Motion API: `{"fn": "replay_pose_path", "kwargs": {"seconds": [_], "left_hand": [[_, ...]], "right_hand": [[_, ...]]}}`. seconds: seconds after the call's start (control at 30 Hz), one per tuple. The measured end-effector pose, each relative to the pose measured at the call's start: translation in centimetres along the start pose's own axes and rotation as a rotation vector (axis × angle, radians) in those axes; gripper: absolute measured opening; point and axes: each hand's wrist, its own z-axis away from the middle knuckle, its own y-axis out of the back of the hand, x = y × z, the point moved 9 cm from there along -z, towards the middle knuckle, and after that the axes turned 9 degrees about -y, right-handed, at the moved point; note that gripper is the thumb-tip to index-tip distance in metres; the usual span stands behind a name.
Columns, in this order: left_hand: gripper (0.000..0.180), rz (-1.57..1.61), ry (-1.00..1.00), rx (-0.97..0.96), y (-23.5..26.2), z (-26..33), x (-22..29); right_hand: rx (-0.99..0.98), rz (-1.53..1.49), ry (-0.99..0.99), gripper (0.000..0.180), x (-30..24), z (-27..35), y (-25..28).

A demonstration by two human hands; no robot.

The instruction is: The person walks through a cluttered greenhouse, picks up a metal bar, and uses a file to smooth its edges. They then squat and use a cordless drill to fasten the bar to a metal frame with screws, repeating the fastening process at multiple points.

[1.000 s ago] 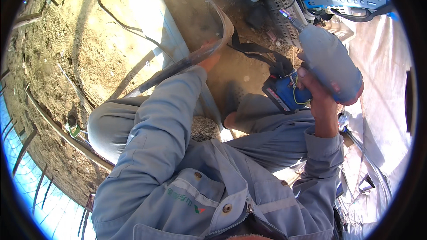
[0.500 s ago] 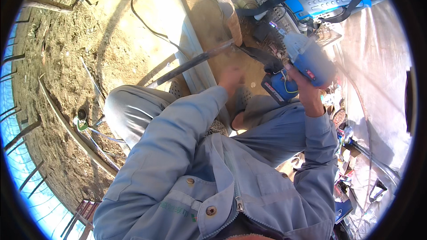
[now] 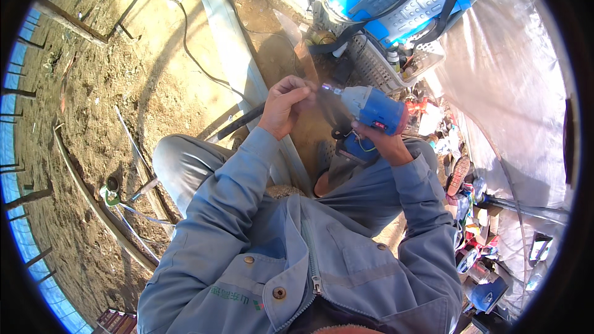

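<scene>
My right hand (image 3: 391, 146) grips a blue cordless power driver (image 3: 378, 110) by its handle, its nose pointing left and away from my body. A shiny bit at the driver's tip (image 3: 329, 88) is close to the fingertips of my left hand (image 3: 286, 106). Those fingers are pinched together; what lies between them, if anything, is too small to make out. Below my left wrist runs a dark rod (image 3: 240, 124). Just beyond the hands a curved, rust-brown metal blade (image 3: 302, 52) stands up. A black strap hangs by the driver, partly blurred.
A pale metal beam (image 3: 232, 40) crosses the ground between my legs. At the far right, a blue plastic stool-like piece (image 3: 396, 0) rests on a grey perforated basket (image 3: 377, 62). Clutter and a shoe sole (image 3: 458, 175) lie beside a plastic sheet (image 3: 513, 86). A black cable (image 3: 197, 55) snakes left.
The driver has swung left and lower in my right hand. My left hand has risen from between my knees toward the bit, its fingers now pinched. The view has shifted slightly.
</scene>
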Motion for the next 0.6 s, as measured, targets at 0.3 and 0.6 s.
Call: {"fn": "replay_pose_path", "kwargs": {"seconds": [0.3, 0.6], "left_hand": [[0.012, -0.236, 0.002, -0.061, 0.2, -0.4, 0.6], [0.021, -0.276, 0.074, -0.074, 1.0, -0.3, 0.9]], "right_hand": [[-0.147, -0.086, -0.187, 0.024, 1.2, -0.7, -1.2], [-0.108, -0.09, -0.174, 0.023, 0.4, -1.8, -2.0]]}}
